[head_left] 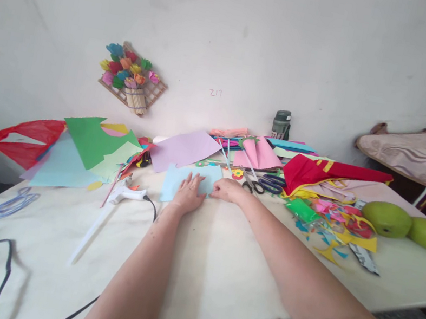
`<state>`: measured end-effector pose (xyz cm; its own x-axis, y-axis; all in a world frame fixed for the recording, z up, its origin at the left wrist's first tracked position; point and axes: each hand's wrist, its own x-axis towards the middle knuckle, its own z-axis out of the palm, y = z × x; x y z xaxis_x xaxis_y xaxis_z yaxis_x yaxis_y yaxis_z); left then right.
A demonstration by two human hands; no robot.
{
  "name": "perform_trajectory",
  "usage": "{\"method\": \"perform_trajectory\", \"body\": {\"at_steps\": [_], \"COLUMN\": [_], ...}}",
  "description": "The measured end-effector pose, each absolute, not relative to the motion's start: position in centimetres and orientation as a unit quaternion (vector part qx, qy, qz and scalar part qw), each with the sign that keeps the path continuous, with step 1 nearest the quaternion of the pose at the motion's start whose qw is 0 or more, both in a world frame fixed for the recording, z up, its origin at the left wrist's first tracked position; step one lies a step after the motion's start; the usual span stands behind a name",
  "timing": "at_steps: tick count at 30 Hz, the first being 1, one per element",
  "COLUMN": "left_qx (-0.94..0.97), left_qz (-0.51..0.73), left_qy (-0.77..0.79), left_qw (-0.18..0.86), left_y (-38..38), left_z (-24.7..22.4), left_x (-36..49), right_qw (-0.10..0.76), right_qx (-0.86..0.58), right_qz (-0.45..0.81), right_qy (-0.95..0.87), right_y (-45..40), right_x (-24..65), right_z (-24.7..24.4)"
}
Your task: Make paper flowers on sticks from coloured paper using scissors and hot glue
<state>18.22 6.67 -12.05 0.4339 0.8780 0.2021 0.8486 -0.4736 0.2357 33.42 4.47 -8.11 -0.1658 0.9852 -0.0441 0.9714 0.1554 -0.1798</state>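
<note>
Near the table's [218, 270] far edge, at about its middle, lies a light blue sheet [179, 178], flat on the bare top. Left hand [189, 193]: palm down on the sheet's near part, fingers spread and pressing it flat. Right hand [227, 189]: knuckles up at the sheet's right edge, touching it; fingers curled, but whether they pinch the paper cannot be told. Both forearms reach in from the near edge.

Just left of the left hand, a white glue gun [128, 194] lies on the table, its black cord [4, 266] trailing toward the near left corner. Farther left, green paper [92, 141] overlaps other pale sheets, and a red bag [26, 140] hangs over the left edge. Behind the blue sheet rests a lilac sheet [184, 149], with pink paper [259, 154] to its right. Just right of the right hand lie scissors [264, 184], then red paper [310, 171] and a scatter of coloured scraps [332, 230]. Two green fruits [386, 218] sit at the right edge. A dark bottle [281, 124] stands against the wall at the far edge. On the wall hangs a paper bouquet [131, 76].
</note>
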Motion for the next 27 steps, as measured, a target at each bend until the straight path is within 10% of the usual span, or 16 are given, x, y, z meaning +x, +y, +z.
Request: {"method": "perform_trajectory", "body": {"at_steps": [27], "left_qx": [0.841], "left_qz": [0.043], "left_qy": [0.539], "left_qw": [0.027], "left_y": [6.7], "left_z": [-12.4], "left_x": [19.1], "right_qw": [0.078], "right_qx": [-0.572], "right_qz": [0.109], "right_qy": [-0.809], "right_y": [6.0], "right_x": [36.2], "right_z": [-9.9]}}
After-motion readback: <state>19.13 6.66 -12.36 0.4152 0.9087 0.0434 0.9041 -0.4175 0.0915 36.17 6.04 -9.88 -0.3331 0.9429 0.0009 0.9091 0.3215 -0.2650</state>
